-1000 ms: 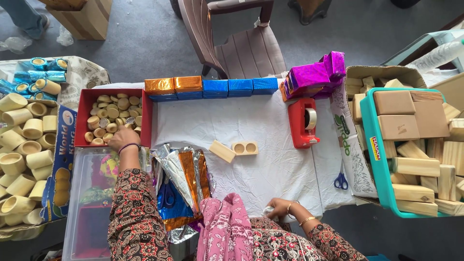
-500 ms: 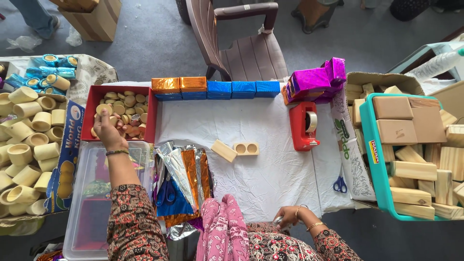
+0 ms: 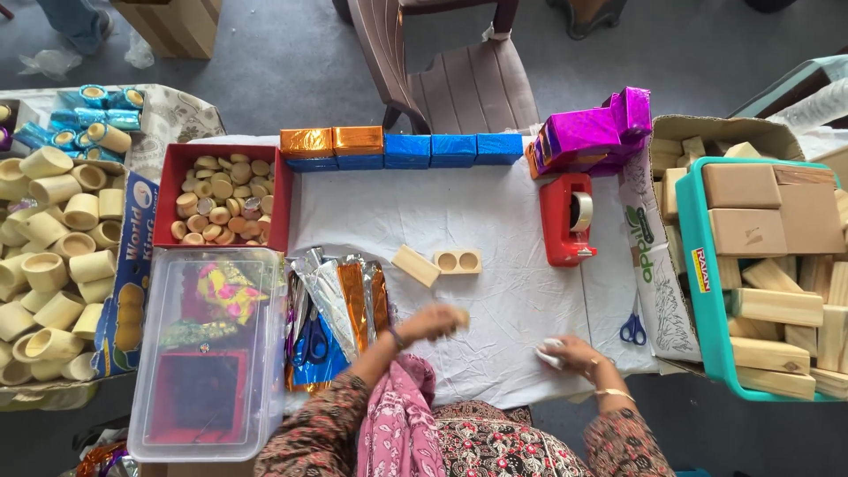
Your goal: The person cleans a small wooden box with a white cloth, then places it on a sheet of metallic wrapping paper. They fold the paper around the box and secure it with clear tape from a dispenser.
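My left hand [image 3: 433, 322] hovers blurred over the white cloth [image 3: 495, 221] near the front edge, its fingers closed on a small wooden disc. My right hand [image 3: 565, 353] rests on the cloth to its right, closed on a small white crumpled piece. Behind them lie a plain wooden block [image 3: 415, 265] and a wooden block with two round holes [image 3: 458, 261]. Foil sheets [image 3: 340, 300] in silver, orange and blue lie left of my left hand, with blue scissors [image 3: 309, 340] on them. The red tray of wooden discs [image 3: 221, 199] sits at the far left.
A red tape dispenser [image 3: 570, 216] stands right of centre. Foil-wrapped blocks, orange, blue and purple [image 3: 406, 146], line the back. A clear plastic box [image 3: 208, 353] sits front left, wooden cups [image 3: 53, 256] far left, a teal crate of wooden blocks [image 3: 777, 283] right. A second pair of scissors [image 3: 632, 329] lies near it. A chair [image 3: 459, 71] stands behind.
My left hand has left the red tray of discs and come back over the cloth in front of me with a disc. My right hand stays low on the cloth.
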